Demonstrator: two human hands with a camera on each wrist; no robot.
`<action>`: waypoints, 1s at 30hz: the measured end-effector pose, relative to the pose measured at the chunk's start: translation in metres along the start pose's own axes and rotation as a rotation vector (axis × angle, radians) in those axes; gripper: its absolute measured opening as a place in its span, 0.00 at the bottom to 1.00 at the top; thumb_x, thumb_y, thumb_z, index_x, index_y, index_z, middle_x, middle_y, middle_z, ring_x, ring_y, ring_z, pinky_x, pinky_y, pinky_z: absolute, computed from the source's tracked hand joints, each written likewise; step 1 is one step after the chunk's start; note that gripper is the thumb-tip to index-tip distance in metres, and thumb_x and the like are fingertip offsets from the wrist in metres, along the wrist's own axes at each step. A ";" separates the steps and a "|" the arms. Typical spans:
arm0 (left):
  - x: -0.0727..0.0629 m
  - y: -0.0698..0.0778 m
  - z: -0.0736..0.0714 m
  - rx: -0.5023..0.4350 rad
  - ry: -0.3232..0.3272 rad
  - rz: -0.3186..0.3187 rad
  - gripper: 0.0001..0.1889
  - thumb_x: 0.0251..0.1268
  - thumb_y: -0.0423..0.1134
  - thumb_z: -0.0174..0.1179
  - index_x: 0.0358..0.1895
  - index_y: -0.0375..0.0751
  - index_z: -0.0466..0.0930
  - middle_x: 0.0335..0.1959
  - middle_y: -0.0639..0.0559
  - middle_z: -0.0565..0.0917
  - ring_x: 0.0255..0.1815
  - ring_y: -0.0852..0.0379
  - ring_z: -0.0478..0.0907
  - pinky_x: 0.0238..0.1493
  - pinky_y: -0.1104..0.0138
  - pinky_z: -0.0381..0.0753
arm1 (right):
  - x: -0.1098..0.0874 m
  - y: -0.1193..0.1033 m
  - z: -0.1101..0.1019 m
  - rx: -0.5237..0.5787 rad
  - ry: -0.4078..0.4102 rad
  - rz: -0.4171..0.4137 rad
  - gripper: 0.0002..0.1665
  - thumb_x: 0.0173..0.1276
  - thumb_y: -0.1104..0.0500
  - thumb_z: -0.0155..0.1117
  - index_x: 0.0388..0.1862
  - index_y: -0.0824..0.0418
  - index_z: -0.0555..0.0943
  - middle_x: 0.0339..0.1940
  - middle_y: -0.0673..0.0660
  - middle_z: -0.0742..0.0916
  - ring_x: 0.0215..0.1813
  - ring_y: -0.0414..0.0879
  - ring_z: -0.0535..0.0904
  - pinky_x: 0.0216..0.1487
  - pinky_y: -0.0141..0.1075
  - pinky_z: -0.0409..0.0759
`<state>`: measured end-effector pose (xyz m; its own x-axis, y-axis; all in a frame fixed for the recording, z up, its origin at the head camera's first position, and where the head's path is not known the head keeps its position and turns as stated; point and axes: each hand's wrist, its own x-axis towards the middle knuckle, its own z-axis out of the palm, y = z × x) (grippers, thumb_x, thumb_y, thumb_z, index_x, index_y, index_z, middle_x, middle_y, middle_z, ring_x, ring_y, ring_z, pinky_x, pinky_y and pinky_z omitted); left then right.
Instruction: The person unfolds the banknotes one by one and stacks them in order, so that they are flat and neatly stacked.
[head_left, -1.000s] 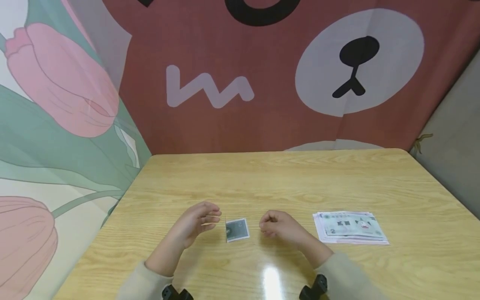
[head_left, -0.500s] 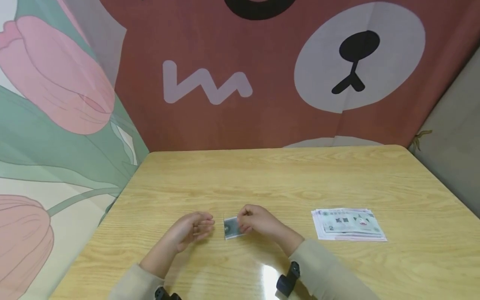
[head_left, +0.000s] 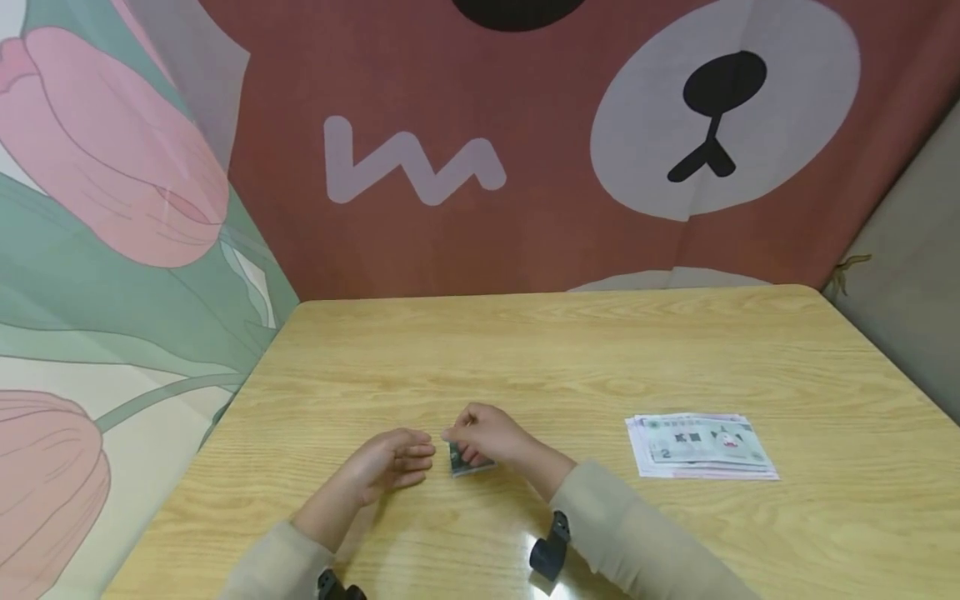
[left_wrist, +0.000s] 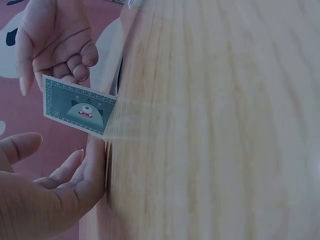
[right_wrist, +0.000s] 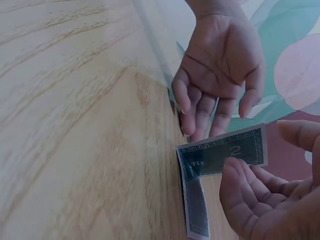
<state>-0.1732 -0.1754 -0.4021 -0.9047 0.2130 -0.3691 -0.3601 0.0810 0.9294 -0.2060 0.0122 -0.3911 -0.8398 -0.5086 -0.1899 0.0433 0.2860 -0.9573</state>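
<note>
A small green play banknote [head_left: 457, 467], folded across, sits on the table between the two hands. In the right wrist view its flap with a "2" [right_wrist: 212, 150] stands up while the other half [right_wrist: 197, 212] lies flat. The flap's outer side, with a one-eyed monster [left_wrist: 82, 110], faces the left hand. My right hand [head_left: 487, 435] reaches over the note, bent fingertips at the flap's inner side and thumb apart from it. Whether they touch it, I cannot tell. Just left of the note, my left hand [head_left: 390, 462] rests on its side, fingers loosely bent, holding nothing.
A stack of larger play banknotes [head_left: 701, 446] lies to the right on the wooden table [head_left: 480, 350]. Behind the table hangs a brown bear-print cloth [head_left: 465, 242], with a tulip-print cloth [head_left: 120, 167] at the left. Each wrist carries a black camera [head_left: 551, 546].
My right hand has moved left from beside the note to over it, covering much of it. The left hand has shifted only slightly. The stack has stayed in place.
</note>
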 end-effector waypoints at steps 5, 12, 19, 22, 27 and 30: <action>0.004 0.000 0.000 0.030 -0.011 0.009 0.23 0.62 0.39 0.40 0.53 0.22 0.60 0.45 0.37 0.73 0.42 0.49 0.74 0.46 0.59 0.73 | 0.001 0.000 0.002 -0.035 -0.004 -0.001 0.10 0.58 0.60 0.55 0.33 0.67 0.71 0.27 0.57 0.77 0.26 0.46 0.74 0.27 0.38 0.78; 0.008 0.000 -0.001 0.033 -0.005 0.017 0.22 0.63 0.38 0.39 0.52 0.22 0.61 0.44 0.37 0.75 0.40 0.51 0.75 0.45 0.60 0.73 | 0.001 0.003 0.001 -0.048 0.021 -0.010 0.07 0.54 0.67 0.50 0.32 0.68 0.72 0.26 0.57 0.78 0.24 0.44 0.74 0.26 0.38 0.78; 0.010 0.000 -0.002 0.001 0.011 0.016 0.19 0.62 0.37 0.42 0.49 0.23 0.63 0.39 0.44 0.77 0.36 0.55 0.75 0.41 0.64 0.74 | 0.001 0.004 0.000 -0.045 0.017 -0.026 0.08 0.51 0.73 0.46 0.31 0.71 0.72 0.25 0.58 0.78 0.23 0.45 0.75 0.25 0.39 0.78; 0.011 0.000 -0.003 -0.017 0.019 0.018 0.17 0.60 0.36 0.44 0.47 0.24 0.65 0.37 0.46 0.77 0.35 0.56 0.74 0.40 0.65 0.74 | 0.002 0.005 -0.001 -0.052 0.021 -0.040 0.09 0.50 0.74 0.45 0.30 0.71 0.72 0.24 0.58 0.78 0.23 0.44 0.74 0.24 0.37 0.78; 0.014 -0.003 -0.005 -0.032 -0.013 0.046 0.14 0.57 0.37 0.48 0.43 0.30 0.68 0.33 0.52 0.76 0.35 0.58 0.74 0.40 0.66 0.74 | 0.002 0.005 -0.004 -0.088 0.042 -0.050 0.09 0.51 0.74 0.46 0.30 0.71 0.73 0.23 0.57 0.77 0.23 0.45 0.74 0.25 0.37 0.77; 0.016 -0.005 -0.006 -0.028 -0.060 0.094 0.16 0.56 0.38 0.51 0.43 0.29 0.69 0.33 0.52 0.77 0.35 0.58 0.74 0.41 0.65 0.74 | 0.002 0.004 -0.006 -0.106 0.046 -0.052 0.08 0.53 0.73 0.47 0.31 0.70 0.73 0.23 0.56 0.77 0.24 0.47 0.74 0.25 0.37 0.77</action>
<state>-0.1875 -0.1782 -0.4130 -0.9196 0.2764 -0.2791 -0.2818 0.0307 0.9590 -0.2105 0.0174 -0.3945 -0.8633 -0.4881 -0.1283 -0.0563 0.3459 -0.9366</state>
